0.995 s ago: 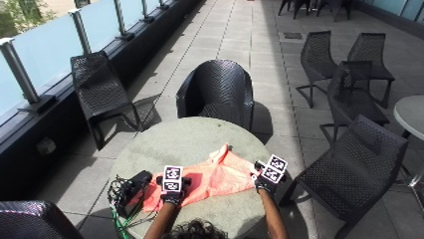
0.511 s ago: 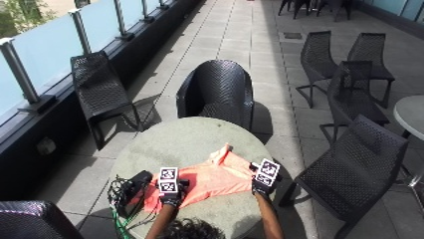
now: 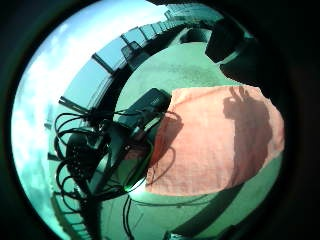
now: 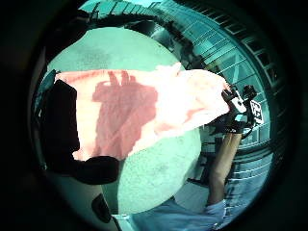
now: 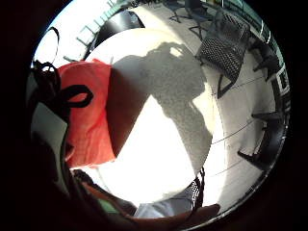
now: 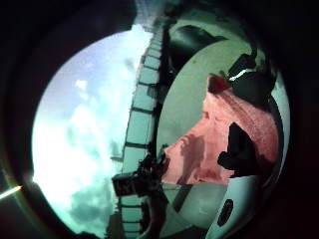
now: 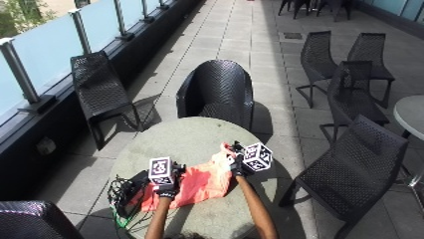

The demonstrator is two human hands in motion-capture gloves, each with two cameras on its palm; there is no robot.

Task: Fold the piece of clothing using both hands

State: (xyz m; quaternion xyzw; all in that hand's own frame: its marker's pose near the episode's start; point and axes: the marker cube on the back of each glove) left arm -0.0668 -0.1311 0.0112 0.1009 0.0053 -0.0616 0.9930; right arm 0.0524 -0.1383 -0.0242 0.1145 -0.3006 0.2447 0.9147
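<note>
My left hand (image 7: 165, 190) and right hand (image 7: 237, 168) each pinch an edge of the orange garment (image 7: 199, 183), lifting it partly off the round table (image 7: 192, 144) to align the fold.

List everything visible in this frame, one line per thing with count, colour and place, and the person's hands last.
Piece of clothing: one, orange-red, on the round table, held at two edges.
Round table: one, grey-green, in front of the person.
Black box with cables: one bundle, black with a green lead, on the table beside the clothing's left edge.
Chairs at this table: a black woven one across it, one at its right, part of one at lower left.
Other chairs: one black by the railing, more further back on the right.
Second table: one, pale, at the right edge.
Left hand: black glove, grips the clothing's left part.
Right hand: black glove, grips the clothing's right end.
</note>
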